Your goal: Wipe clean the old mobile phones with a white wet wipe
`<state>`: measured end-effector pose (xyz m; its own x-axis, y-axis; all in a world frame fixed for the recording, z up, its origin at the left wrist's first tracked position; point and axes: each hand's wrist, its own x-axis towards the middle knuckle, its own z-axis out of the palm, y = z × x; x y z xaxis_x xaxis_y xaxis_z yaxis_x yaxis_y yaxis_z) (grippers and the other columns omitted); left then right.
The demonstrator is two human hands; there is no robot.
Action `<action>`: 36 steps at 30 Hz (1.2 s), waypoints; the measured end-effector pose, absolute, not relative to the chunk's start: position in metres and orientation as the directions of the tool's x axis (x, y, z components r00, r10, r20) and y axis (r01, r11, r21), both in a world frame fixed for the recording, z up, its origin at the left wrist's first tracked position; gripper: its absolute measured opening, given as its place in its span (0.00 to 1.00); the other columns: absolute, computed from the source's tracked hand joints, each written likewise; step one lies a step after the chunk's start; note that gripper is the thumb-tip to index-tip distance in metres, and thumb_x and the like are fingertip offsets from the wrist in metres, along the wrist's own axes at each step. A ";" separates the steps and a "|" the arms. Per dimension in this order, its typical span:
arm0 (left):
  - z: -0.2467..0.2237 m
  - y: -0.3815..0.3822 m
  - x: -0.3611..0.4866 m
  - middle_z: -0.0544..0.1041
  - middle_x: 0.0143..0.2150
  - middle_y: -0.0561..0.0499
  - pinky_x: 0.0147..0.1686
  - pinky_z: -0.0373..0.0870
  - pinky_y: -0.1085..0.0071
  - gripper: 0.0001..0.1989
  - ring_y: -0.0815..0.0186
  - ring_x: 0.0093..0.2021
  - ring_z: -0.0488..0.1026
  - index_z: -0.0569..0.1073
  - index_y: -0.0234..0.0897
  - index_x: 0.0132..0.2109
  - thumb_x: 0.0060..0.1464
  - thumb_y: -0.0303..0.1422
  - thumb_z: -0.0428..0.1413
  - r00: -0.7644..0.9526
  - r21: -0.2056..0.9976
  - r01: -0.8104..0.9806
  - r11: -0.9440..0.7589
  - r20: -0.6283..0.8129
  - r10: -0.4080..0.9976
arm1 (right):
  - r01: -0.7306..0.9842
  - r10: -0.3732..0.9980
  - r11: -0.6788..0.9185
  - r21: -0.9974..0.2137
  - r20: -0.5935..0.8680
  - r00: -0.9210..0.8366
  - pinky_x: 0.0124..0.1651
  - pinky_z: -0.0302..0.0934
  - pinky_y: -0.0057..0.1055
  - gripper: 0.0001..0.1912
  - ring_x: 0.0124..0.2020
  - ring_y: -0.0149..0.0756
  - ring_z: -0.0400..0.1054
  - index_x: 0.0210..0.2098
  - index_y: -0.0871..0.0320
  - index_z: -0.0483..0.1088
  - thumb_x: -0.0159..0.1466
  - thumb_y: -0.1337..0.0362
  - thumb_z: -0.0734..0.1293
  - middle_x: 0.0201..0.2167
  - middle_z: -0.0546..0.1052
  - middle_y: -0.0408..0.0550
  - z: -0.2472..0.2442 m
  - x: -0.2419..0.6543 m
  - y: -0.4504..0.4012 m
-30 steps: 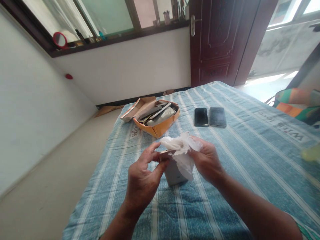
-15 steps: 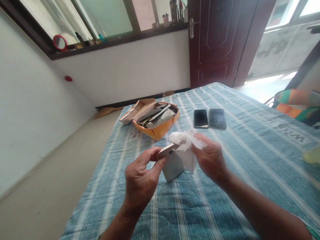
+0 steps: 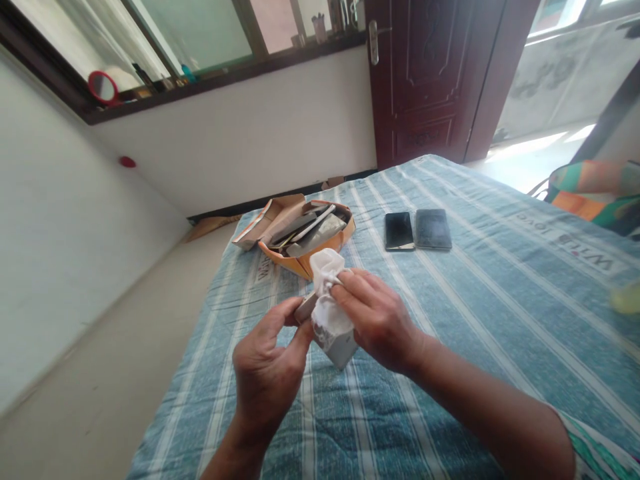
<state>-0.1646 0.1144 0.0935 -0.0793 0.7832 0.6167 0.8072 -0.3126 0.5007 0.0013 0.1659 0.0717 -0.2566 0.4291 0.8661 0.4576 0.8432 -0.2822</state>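
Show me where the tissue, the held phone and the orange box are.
Tissue (image 3: 331, 316): head view, crumpled middle.
Held phone (image 3: 342, 353): head view, lower back.
Orange box (image 3: 284, 261): head view, front wall.

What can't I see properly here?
All in the head view:
Flat grey rectangular phone: partly hidden by crumpled white tissue in the right hand.
Open orange cardboard box: bottom hidden by flat items piled inside.
Pale yellow thing: too blurred to name, cut off by the right edge.

One box (image 3: 286, 263), one tissue (image 3: 332, 316), one held phone (image 3: 343, 353), two loose devices (image 3: 399, 229) show.
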 end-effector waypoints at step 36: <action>0.109 0.116 -0.160 0.80 0.40 0.48 0.40 0.75 0.71 0.13 0.63 0.37 0.78 0.74 0.38 0.47 0.58 0.36 0.53 0.225 0.309 0.843 -0.440 0.540 0.811 | 0.500 0.481 0.820 -0.278 0.810 -0.337 0.35 0.60 0.34 0.14 0.33 0.37 0.63 0.46 0.66 0.69 0.69 0.69 0.55 0.31 0.72 0.52 0.061 0.014 0.154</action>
